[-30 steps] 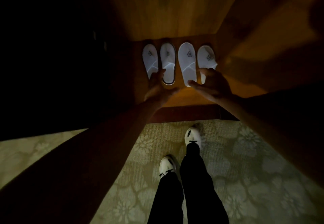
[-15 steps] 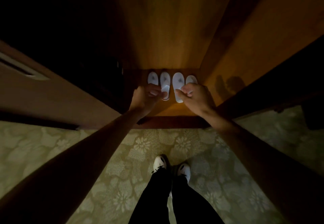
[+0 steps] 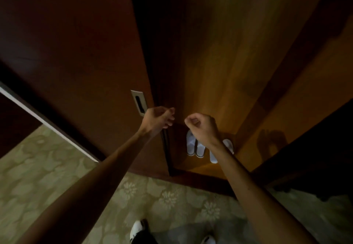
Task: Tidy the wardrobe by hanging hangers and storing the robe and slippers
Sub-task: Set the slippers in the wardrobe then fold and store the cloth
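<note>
Slippers (image 3: 198,146) sit in a row on the wardrobe floor (image 3: 193,164), toes toward the back, and my hands have lifted away from them since a moment ago, when my fingertips were down at their heels. Now my left hand (image 3: 157,118) hangs in the air with its fingers loosely curled, holding nothing, close to the edge of the sliding door (image 3: 76,62) and just beside its recessed metal handle (image 3: 139,103). My right hand (image 3: 203,127) is curled into an empty fist, and its wrist hides part of the right-hand pair. My view has risen too, so the slippers look smaller. My white shoes (image 3: 136,230) stand on the flowered carpet (image 3: 47,167) below.
</note>
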Available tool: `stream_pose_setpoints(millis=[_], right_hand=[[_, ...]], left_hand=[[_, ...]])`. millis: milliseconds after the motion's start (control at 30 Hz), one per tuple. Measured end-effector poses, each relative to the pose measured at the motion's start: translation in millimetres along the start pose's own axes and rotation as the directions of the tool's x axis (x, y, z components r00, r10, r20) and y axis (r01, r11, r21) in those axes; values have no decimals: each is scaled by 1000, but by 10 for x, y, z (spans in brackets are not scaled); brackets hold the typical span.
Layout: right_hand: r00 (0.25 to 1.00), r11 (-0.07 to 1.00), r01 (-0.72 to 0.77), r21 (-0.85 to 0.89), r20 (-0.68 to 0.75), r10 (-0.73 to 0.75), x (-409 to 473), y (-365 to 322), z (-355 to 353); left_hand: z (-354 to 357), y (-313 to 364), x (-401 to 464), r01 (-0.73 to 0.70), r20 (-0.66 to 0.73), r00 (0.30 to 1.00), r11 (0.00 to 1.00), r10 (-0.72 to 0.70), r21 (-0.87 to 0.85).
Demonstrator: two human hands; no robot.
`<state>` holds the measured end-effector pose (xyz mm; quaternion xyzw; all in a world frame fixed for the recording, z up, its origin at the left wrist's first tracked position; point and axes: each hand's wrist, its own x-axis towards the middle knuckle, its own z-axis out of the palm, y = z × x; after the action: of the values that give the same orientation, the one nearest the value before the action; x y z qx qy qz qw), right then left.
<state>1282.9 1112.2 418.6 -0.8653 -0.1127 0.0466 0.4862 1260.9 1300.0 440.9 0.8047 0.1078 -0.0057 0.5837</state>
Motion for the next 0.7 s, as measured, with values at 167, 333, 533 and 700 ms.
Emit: stream_pose_setpoints(millis=[167, 333, 533, 700], right_hand=[[995, 984, -97, -146, 3, 99, 233, -548, 710], [965, 921, -234, -311, -187, 182, 527, -701, 1488], [897, 801, -411, -435, -352, 269, 614, -965, 1536], [884, 757, -440, -483, -380, 271, 547, -1113, 1438]], left_hand=[[-815, 135, -5, -282, 87, 959, 864, 271, 416], [-1488, 202, 308, -264, 101, 938, 498, 331, 826], [-1595, 217, 548, -280, 174, 918, 270, 355, 921], [-1486, 239, 535, -345, 253, 880, 175, 402, 922]])
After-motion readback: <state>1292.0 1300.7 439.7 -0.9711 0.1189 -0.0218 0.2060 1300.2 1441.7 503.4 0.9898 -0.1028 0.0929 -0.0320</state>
